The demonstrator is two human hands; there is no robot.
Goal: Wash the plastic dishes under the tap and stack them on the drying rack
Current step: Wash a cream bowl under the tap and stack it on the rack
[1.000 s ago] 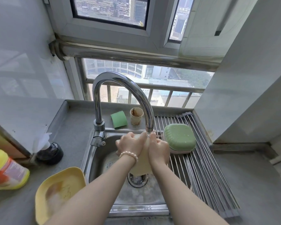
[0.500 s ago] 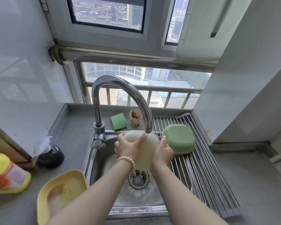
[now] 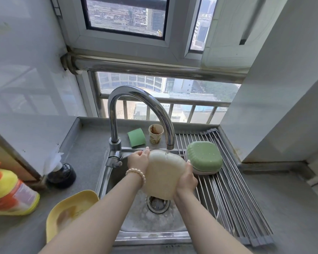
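Grey counter rings a steel sink; a yellow dish waits unwashed left of the fingers. Left hand and right hand clamp the cream dish between them under the tap: rinsing. Next, I judge, it goes right onto the drying rack, by the green dish

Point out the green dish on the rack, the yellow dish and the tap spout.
green dish (image 3: pixel 204 156), head view, middle of its upturned base
yellow dish (image 3: pixel 72 208), head view, its inner face, left of the sink
tap spout (image 3: pixel 170 144), head view, near its outlet end
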